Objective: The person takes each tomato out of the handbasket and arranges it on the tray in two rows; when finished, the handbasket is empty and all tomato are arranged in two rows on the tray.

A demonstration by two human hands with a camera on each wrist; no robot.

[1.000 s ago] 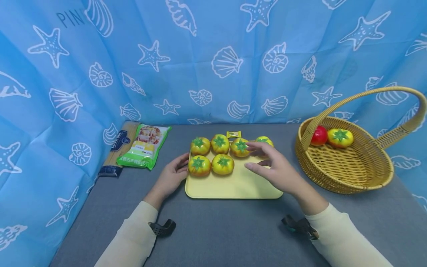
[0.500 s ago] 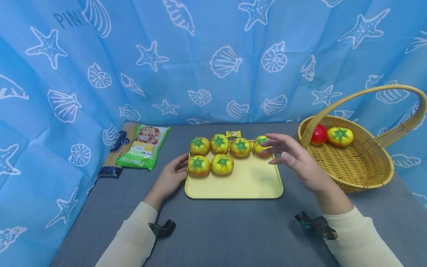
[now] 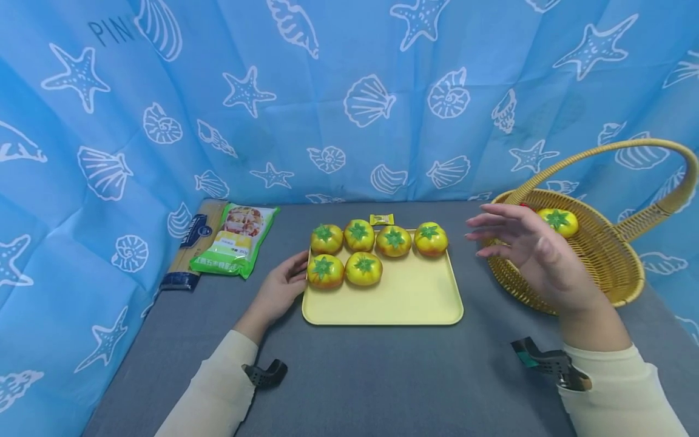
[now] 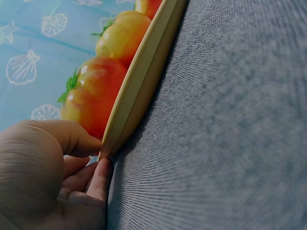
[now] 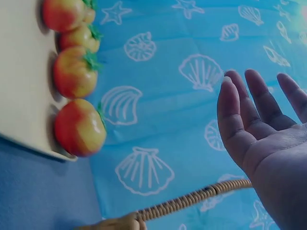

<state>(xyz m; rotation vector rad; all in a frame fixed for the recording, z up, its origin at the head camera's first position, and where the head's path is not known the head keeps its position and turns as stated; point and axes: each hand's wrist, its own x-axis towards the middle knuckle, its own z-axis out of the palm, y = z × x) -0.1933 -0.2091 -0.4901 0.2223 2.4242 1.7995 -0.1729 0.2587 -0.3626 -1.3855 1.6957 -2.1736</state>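
Note:
My left hand holds the left edge of the pale yellow tray; in the left wrist view the thumb lies at the rim with fingers beneath. Several yellow-red tomatoes with green leafy tops sit on the tray: a back row ending in a tomato at the back right corner, and two in front, including one near the middle. My right hand is in the air with nothing in it, fingers spread, overlapping the left side of the wicker basket. In that basket lies another tomato.
A red round thing in the basket is mostly hidden behind the right hand. The basket's tall handle arches over it. A small yellow packet lies behind the tray. Left of it are a green-white bag and a pasta pack.
My right hand has moved from over the tray, past the back right tomato, rightward to the basket, uncovering that tomato. The left hand stays at the tray's edge.

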